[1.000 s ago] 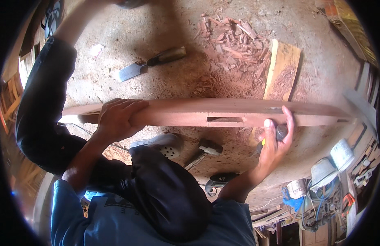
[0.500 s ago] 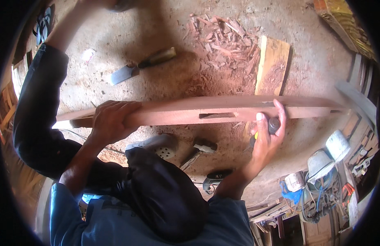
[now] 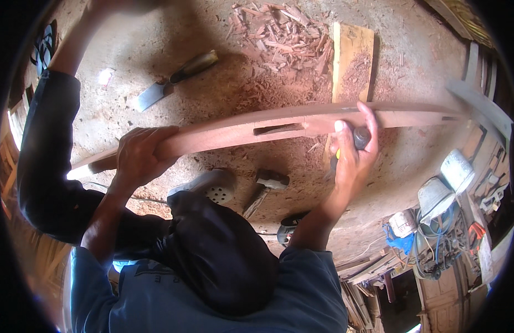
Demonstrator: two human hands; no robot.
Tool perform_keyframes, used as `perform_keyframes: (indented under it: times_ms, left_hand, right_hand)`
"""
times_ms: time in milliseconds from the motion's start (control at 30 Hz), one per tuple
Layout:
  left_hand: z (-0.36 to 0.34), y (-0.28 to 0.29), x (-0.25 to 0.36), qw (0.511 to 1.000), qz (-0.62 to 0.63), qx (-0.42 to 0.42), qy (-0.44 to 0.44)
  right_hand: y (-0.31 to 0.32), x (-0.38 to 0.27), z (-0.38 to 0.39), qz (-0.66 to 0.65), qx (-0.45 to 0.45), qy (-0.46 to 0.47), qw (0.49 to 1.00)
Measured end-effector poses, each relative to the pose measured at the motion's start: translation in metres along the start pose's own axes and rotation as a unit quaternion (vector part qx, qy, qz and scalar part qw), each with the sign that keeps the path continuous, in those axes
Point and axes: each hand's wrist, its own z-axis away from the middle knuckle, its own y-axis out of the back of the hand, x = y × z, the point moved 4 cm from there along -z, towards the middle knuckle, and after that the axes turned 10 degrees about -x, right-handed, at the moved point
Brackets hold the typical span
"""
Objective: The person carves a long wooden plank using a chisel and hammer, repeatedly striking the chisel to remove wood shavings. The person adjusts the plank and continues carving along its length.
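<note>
A long reddish wooden beam (image 3: 212, 136) lies crosswise in front of me, with a narrow slot (image 3: 278, 129) cut in its near face. My left hand (image 3: 140, 155) is wrapped over the beam's left part. In my right hand (image 3: 354, 158), closed at the beam's right half, is a dark-handled hand tool (image 3: 362, 137) with a bit of yellow; its working end is hidden, so its kind is unclear. The fingers of this hand also touch the beam. A yellowish plank (image 3: 351, 66) passes beneath the beam.
On the floor lie a wide chisel (image 3: 174, 80), a hammer (image 3: 268, 186) and a heap of reddish wood chips (image 3: 285, 39). A grey clog (image 3: 212, 186) is near my bent knee. Pails (image 3: 437, 197) and tangled cables (image 3: 440, 250) crowd the right. My stretched leg (image 3: 46, 155) borders the left.
The view has shifted, so the floor, beam and tools appear higher and slightly farther left. Both hands keep their places on the beam, and the right still holds the dark-handled tool.
</note>
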Motion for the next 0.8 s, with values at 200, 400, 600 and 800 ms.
perform_keyframes:
  times_ms: [200, 400, 600, 800]
  left_hand:
    - [0.002, 0.000, 0.001, 1.000, -0.007, 0.014, -0.010]
    - [0.012, -0.016, -0.004, 0.999, -0.045, 0.019, 0.012]
    - [0.017, -0.022, 0.013, 0.998, -0.023, 0.044, -0.045]
    - [-0.038, -0.036, 0.094, 0.988, -0.102, 0.050, -0.106]
  right_hand:
    - [0.001, 0.006, -0.001, -0.021, -0.006, 0.019, 1.000]
    - [0.000, 0.003, 0.006, -0.011, 0.001, 0.020, 1.000]
    - [0.012, 0.020, 0.064, 0.007, 0.071, -0.010, 0.997]
    - [0.048, 0.056, 0.160, -0.224, 0.102, -0.074, 0.966]
